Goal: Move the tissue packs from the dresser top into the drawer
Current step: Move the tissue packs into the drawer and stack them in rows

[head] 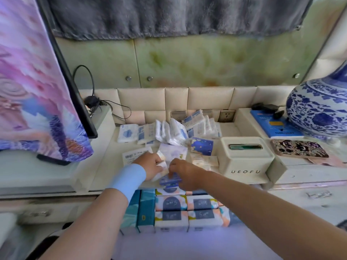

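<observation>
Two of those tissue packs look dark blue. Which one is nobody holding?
The dark blue pack lying just left of the cream tissue box, untouched. The other blue pack is at the front edge, gripped by the right hand.

Single view: wide-angle camera worn on the head. It faces forward and down, close over the surface [105, 166]. The left hand [152, 164] and right hand [185, 173] lie near frame centre. The back wall [206, 59] fills the upper part.
</observation>
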The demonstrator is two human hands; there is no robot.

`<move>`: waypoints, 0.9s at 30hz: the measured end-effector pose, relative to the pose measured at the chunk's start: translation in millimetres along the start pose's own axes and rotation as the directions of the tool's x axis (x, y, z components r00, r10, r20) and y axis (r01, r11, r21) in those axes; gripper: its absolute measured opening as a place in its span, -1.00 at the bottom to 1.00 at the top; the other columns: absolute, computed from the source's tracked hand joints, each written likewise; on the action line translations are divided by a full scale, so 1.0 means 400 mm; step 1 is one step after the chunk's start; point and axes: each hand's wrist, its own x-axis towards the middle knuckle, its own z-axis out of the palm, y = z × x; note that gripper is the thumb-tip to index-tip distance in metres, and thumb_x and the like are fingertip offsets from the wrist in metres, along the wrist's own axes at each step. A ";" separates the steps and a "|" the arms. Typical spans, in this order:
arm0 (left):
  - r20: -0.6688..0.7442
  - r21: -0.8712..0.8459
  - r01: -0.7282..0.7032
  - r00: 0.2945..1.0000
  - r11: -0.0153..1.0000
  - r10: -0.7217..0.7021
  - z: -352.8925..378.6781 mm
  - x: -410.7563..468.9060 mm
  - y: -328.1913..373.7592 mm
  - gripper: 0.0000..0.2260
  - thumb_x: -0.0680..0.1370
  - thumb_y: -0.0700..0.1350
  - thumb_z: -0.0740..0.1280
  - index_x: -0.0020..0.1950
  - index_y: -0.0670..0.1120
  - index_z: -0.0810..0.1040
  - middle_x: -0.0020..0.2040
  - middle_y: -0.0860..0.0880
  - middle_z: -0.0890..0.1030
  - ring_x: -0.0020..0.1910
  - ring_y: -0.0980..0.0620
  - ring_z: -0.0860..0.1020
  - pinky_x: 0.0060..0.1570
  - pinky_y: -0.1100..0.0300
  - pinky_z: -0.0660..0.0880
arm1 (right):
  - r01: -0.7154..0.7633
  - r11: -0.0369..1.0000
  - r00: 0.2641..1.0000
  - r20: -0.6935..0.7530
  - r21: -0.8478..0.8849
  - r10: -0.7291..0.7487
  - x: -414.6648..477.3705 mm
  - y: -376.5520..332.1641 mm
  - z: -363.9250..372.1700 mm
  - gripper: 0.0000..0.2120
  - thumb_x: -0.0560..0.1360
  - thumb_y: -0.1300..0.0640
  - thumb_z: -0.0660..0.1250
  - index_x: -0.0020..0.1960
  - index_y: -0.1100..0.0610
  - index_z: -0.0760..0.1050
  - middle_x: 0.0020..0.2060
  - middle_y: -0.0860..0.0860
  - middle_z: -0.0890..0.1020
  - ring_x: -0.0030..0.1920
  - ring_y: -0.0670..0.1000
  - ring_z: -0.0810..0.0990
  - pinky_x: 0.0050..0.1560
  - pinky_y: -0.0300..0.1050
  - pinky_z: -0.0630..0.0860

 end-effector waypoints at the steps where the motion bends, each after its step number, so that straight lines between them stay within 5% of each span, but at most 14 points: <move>1: 0.002 -0.011 -0.002 1.000 1.000 0.002 -0.003 -0.006 -0.008 -0.66 0.59 0.03 0.30 0.35 0.02 0.49 0.33 -0.08 0.44 0.21 -0.11 0.49 0.07 0.13 0.40 | 0.013 0.999 0.999 -0.034 -0.038 -0.014 0.005 -0.002 0.020 -0.61 0.37 0.34 0.33 0.16 0.09 0.52 0.16 0.09 0.46 0.11 0.18 0.51 0.12 0.07 0.50; 5: -0.005 -0.037 -0.031 1.000 0.999 0.031 -0.006 -0.022 -0.027 -0.64 0.58 0.05 0.30 0.36 0.05 0.46 0.36 -0.06 0.43 0.25 -0.08 0.47 0.11 0.12 0.39 | -0.042 0.994 0.979 -0.203 -0.104 0.021 0.007 -0.015 0.033 -0.67 0.43 0.26 0.27 0.18 0.08 0.50 0.16 0.06 0.49 0.14 0.15 0.50 0.18 0.03 0.41; 8: 0.011 -0.064 -0.060 0.998 0.996 0.061 -0.004 -0.028 -0.024 -0.64 0.57 0.06 0.32 0.35 0.05 0.47 0.33 -0.05 0.45 0.22 -0.08 0.48 0.07 0.15 0.39 | -0.262 0.963 0.918 -0.325 -0.061 0.229 0.003 0.006 0.003 -0.63 0.44 0.15 0.27 0.25 0.00 0.45 0.25 0.04 0.44 0.25 0.11 0.44 0.26 0.03 0.38; 12: 0.049 -0.077 -0.100 0.993 0.992 0.104 0.017 -0.020 0.000 -0.68 0.55 0.06 0.36 0.28 0.04 0.52 0.28 -0.04 0.49 0.17 -0.06 0.50 0.07 0.16 0.41 | -0.537 0.830 0.840 -0.187 -0.151 0.510 -0.029 0.092 -0.003 -0.41 0.44 -0.10 0.27 0.43 -0.09 0.22 0.40 0.12 0.24 0.37 0.19 0.29 0.25 0.16 0.42; 16: 0.082 -0.061 -0.170 0.981 0.984 0.174 0.048 -0.004 0.050 -0.68 0.55 0.07 0.36 0.27 0.04 0.53 0.29 -0.03 0.45 0.17 -0.06 0.49 0.14 0.12 0.43 | -0.524 0.827 0.845 -0.007 -0.205 0.534 -0.027 0.146 0.039 -0.21 0.44 -0.27 0.27 0.53 -0.27 -0.08 0.55 0.11 -0.04 0.52 0.26 0.03 0.35 0.30 0.28; 19: 0.088 -0.078 -0.206 0.973 0.975 0.213 0.064 0.012 0.084 -0.70 0.54 0.07 0.36 0.25 0.05 0.53 0.27 -0.02 0.47 0.17 -0.07 0.49 0.20 0.07 0.43 | -0.480 0.850 0.870 0.009 -0.218 0.493 -0.010 0.142 0.044 -0.33 0.45 -0.21 0.24 0.48 -0.24 0.05 0.53 0.11 0.03 0.50 0.27 0.04 0.30 0.43 0.20; 24: 0.131 -0.108 -0.255 0.955 0.961 0.268 0.090 0.017 0.111 -0.71 0.57 0.02 0.35 0.27 0.06 0.47 0.24 0.05 0.49 0.07 0.03 0.45 0.03 0.21 0.34 | -0.428 0.858 0.901 -0.060 -0.284 0.429 -0.050 0.173 0.049 -0.44 0.44 -0.16 0.22 0.40 -0.10 0.21 0.37 0.13 0.23 0.39 0.21 0.22 0.24 0.23 0.35; 27: 0.137 -0.118 -0.272 0.948 0.955 0.287 0.109 0.016 0.119 -0.74 0.55 0.03 0.35 0.22 0.11 0.46 0.23 0.04 0.51 0.10 -0.02 0.49 0.10 0.12 0.42 | -0.332 0.858 0.943 -0.130 -0.391 0.306 -0.077 0.185 0.085 -0.38 0.43 -0.16 0.19 0.42 0.03 0.19 0.34 0.15 0.30 0.31 0.22 0.31 0.19 0.18 0.35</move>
